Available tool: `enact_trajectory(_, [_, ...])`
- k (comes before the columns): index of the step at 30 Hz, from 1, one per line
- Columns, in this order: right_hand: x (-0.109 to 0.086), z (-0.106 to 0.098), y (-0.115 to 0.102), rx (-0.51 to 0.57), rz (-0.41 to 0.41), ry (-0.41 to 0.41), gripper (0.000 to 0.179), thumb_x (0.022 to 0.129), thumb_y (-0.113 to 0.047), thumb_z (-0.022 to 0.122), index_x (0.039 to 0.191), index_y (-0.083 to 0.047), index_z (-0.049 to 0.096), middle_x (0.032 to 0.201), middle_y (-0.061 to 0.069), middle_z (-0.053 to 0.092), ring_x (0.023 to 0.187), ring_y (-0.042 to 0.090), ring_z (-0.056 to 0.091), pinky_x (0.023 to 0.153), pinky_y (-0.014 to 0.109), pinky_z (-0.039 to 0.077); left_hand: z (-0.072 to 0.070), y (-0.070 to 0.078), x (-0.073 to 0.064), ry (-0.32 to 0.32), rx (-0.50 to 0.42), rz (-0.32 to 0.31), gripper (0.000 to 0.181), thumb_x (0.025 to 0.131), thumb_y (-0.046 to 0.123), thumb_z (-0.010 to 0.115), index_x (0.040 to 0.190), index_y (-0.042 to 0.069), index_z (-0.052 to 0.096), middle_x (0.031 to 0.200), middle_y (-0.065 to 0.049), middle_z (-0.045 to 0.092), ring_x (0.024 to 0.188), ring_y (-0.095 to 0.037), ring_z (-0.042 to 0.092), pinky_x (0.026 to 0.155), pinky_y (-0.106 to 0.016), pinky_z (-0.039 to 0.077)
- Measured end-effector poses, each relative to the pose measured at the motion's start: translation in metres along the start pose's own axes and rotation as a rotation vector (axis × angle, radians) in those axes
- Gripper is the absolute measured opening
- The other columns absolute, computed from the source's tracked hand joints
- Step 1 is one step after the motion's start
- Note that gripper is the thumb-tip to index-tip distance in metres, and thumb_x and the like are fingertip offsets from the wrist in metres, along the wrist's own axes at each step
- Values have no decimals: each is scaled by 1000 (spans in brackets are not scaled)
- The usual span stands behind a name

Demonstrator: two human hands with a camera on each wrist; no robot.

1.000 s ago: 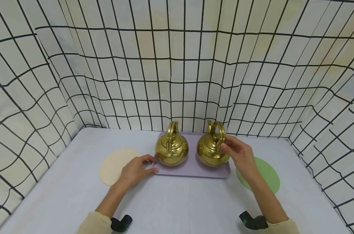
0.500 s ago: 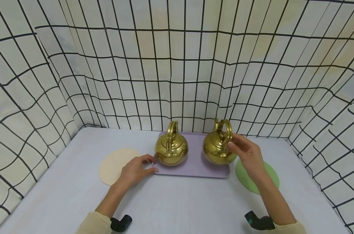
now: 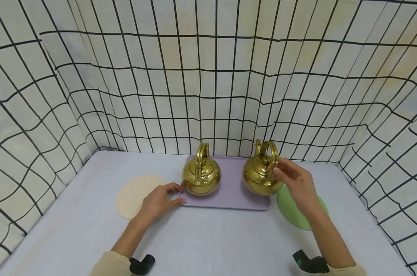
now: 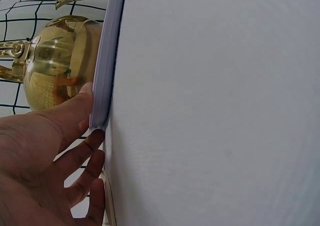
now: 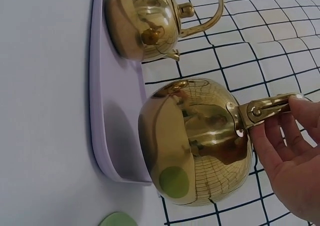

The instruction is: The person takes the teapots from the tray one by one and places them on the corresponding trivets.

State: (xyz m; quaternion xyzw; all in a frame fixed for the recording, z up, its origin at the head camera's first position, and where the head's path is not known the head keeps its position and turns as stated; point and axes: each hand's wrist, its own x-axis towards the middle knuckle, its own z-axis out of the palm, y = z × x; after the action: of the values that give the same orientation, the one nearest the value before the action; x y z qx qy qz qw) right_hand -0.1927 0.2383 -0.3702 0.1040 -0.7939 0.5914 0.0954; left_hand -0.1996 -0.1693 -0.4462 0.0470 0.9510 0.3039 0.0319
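My right hand (image 3: 296,184) grips the handle of a shiny brass teapot (image 3: 260,175), its fingers and thumb round the side of the loop. In the right wrist view this teapot (image 5: 200,141) hangs above the right end of a lilac tray (image 5: 117,86). A second brass teapot (image 3: 201,177) stands on the left part of the tray (image 3: 225,203). At the tray's left front corner is my left hand (image 3: 161,201), pinching the edge; in the left wrist view the thumb lies over the rim and a fingertip sits below it.
A cream round mat (image 3: 132,195) lies left of the tray, partly behind the left hand. To the right lies a green round mat (image 3: 294,212), partly under the right forearm. White cloth covers the table (image 3: 222,241); a black-grid wall (image 3: 215,84) encloses the back and sides.
My right hand has carried its teapot to the right, from over the tray's right half to over its right end. The left hand, tray and other teapot have stayed in place.
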Motion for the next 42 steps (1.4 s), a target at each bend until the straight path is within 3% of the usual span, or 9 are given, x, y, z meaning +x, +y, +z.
enact_trajectory(14, [-6, -15, 0, -34, -17, 12, 43, 105, -21, 64, 143, -2, 59, 118, -9, 74, 109, -2, 68, 94, 14, 56, 0, 1, -1, 2, 5, 0, 31, 90, 37, 82, 118, 27, 73, 129, -12, 73, 125, -35, 67, 95, -61, 54])
enact_trajectory(34, [-16, -32, 1, -55, -15, 36, 44, 104, -19, 65, 145, -3, 58, 118, -15, 73, 109, -3, 69, 92, 12, 55, 1, 0, 0, 5, 10, 10, 32, 90, 37, 81, 119, 26, 73, 129, -12, 73, 125, -35, 66, 95, -60, 54])
enact_trajectory(42, [-19, -41, 0, -109, -12, 54, 43, 105, -21, 64, 144, -5, 59, 117, -19, 72, 109, -4, 68, 91, 12, 55, 1, 0, -1, 6, 3, 15, 31, 91, 36, 81, 119, 26, 73, 129, -12, 73, 126, -36, 66, 96, -61, 54])
